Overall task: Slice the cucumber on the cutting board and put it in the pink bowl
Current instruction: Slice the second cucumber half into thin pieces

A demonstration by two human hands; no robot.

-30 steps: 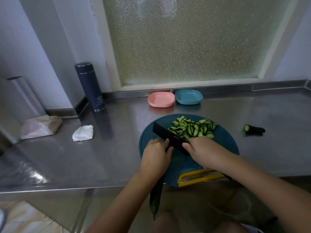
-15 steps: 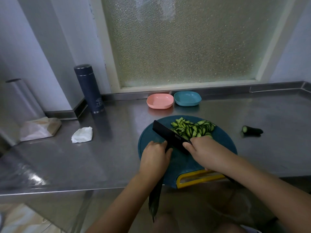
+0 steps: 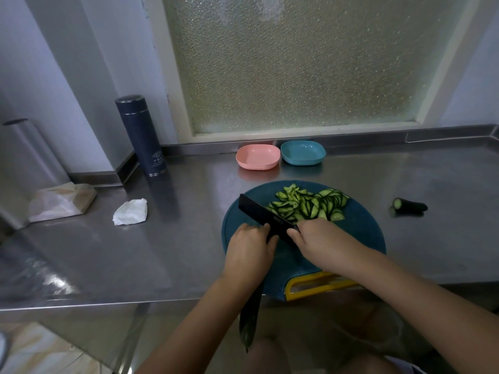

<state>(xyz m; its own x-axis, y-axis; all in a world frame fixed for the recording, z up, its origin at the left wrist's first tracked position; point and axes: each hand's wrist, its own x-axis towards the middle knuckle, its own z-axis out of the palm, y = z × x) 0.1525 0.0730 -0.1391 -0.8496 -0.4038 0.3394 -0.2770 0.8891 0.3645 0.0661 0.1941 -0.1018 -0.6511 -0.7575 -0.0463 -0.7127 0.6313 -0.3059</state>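
A round teal cutting board [image 3: 359, 233] with a yellow handle lies on the steel counter. A heap of cucumber slices [image 3: 310, 203] sits on its far half. My left hand [image 3: 249, 252] grips a long dark cucumber [image 3: 249, 317] whose tail hangs past the counter's front edge. My right hand [image 3: 321, 241] holds a black knife [image 3: 266, 215], its blade lying across the board just beyond my left fingers. The pink bowl [image 3: 258, 157] stands empty behind the board.
A teal bowl [image 3: 303, 153] sits right of the pink one. A cucumber end piece [image 3: 410, 205] lies on the counter to the right. A dark flask [image 3: 140, 134], a crumpled tissue [image 3: 130, 211] and a paper bag [image 3: 60, 202] are at the left.
The view has drifted slightly. Both hands and the knife stay in about the same place on the board.
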